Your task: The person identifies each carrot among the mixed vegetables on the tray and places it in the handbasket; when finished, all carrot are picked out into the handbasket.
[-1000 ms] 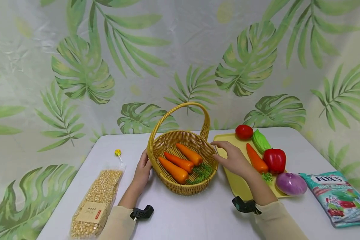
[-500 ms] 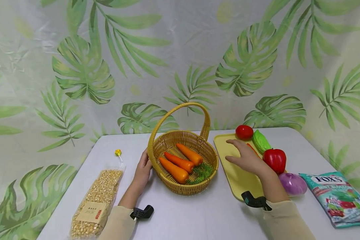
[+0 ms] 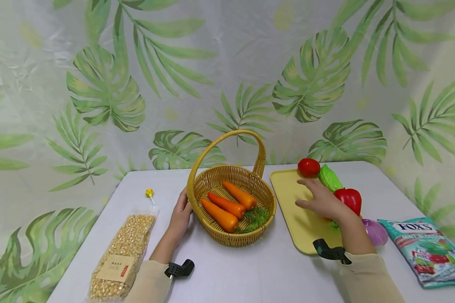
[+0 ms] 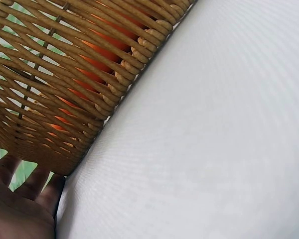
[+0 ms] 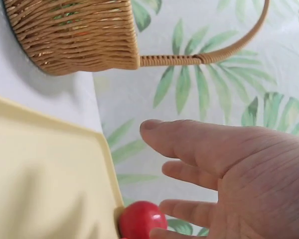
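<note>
A wicker basket (image 3: 235, 240) with a tall arched handle stands mid-table, several leafy greens and carrots (image 3: 223, 215) lying inside. My left hand (image 3: 182, 212) rests against its left side, fingers extended onto the weave (image 4: 55, 89) in the left wrist view. Over the yellow tray (image 3: 288, 202) hovers my right hand (image 3: 322, 202), thumb and fingers spread, holding nothing. Along the tray's right side are a tomato (image 3: 308, 167), a green vegetable (image 3: 330, 179), a red bell pepper (image 3: 349, 200) and a purple onion (image 3: 377, 232). Another carrot there is mostly hidden by the right hand.
A clear bag of corn kernels (image 3: 123, 248) lies at the left, with a yellow lollipop (image 3: 149, 193) beyond it. To the right of the tray is a Foxs candy bag (image 3: 426, 248). A leaf-printed cloth (image 3: 235, 63) hangs behind the table.
My right hand has moved from the basket's right rim rightward over the tray, covering the carrot there. The left hand and the basket have stayed put.
</note>
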Available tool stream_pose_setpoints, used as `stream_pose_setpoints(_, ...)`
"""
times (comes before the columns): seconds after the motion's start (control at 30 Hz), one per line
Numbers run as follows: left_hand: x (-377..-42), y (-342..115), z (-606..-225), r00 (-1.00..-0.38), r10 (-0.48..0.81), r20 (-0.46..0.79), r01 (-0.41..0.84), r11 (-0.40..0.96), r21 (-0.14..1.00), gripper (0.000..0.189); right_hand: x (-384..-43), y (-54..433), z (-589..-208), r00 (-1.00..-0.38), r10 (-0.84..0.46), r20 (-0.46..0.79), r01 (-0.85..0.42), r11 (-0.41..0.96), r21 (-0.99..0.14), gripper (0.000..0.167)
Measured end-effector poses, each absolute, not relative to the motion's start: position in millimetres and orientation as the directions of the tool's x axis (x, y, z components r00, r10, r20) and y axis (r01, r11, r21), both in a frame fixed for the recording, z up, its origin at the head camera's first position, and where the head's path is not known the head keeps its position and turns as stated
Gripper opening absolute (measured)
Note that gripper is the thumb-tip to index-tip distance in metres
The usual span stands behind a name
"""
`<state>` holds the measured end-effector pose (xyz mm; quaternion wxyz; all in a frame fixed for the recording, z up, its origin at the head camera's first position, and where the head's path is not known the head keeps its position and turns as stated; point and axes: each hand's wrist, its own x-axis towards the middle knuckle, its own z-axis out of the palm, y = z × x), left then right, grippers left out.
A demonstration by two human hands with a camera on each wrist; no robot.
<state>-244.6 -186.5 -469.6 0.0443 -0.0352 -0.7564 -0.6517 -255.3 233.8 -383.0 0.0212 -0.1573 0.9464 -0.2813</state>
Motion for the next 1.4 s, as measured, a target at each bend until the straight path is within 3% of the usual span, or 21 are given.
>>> stream_pose_setpoints(0.63, -244.8, -185.4, -468.9, -0.992, 0.000, 0.126, 0.125, 0.155, 0.980, 0.051, -258.7, 239.8, -388.9, -0.959, -0.283, 0.016, -0.255, 0.835, -0.489, 0.071)
stream_pose_setpoints(1.4, -245.2, -186.0, -468.8, -0.990, 0.008, 0.141, 0.140, 0.142, 0.980, 0.050, -267.9, 227.8, -412.5, -0.931, -0.360, -0.055, -0.254, 0.752, -0.608, 0.053)
